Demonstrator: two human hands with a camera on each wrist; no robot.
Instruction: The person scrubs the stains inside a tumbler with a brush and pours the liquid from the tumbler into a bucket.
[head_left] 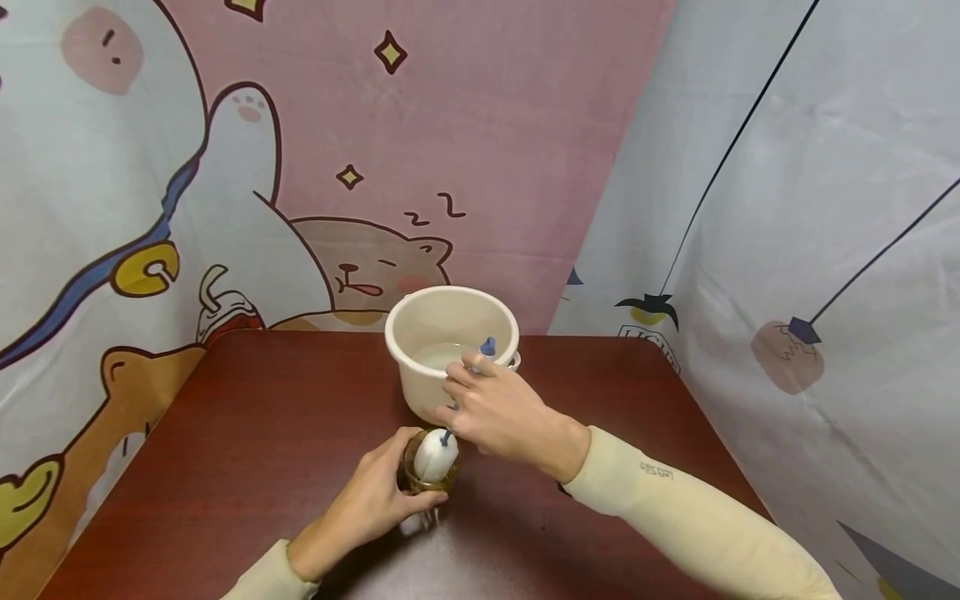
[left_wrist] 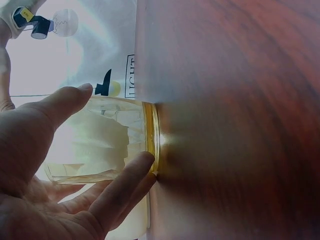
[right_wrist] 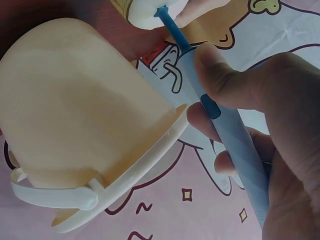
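My left hand [head_left: 371, 487] is wrapped around the side of an amber-tinted clear glass [head_left: 412, 477], which is upright, its base right at the table in the left wrist view. Inside the glass sits the white sponge head [head_left: 436, 457] of a cup brush. My right hand [head_left: 504, 410] grips the brush's long light-blue handle [right_wrist: 237, 150], thumb on one side and fingers curled round the other. A darker blue neck [right_wrist: 173, 29] runs from the handle into the sponge. The brush leans, its hanging tip [head_left: 488, 346] pointing away and to the right.
A cream plastic bucket [head_left: 420, 382] with a side handle stands just behind the glass, some liquid at its bottom. My right hand overlaps its front rim. The dark red-brown table [head_left: 300, 400] ends at cartoon-printed curtains [head_left: 487, 108] at the back and sides.
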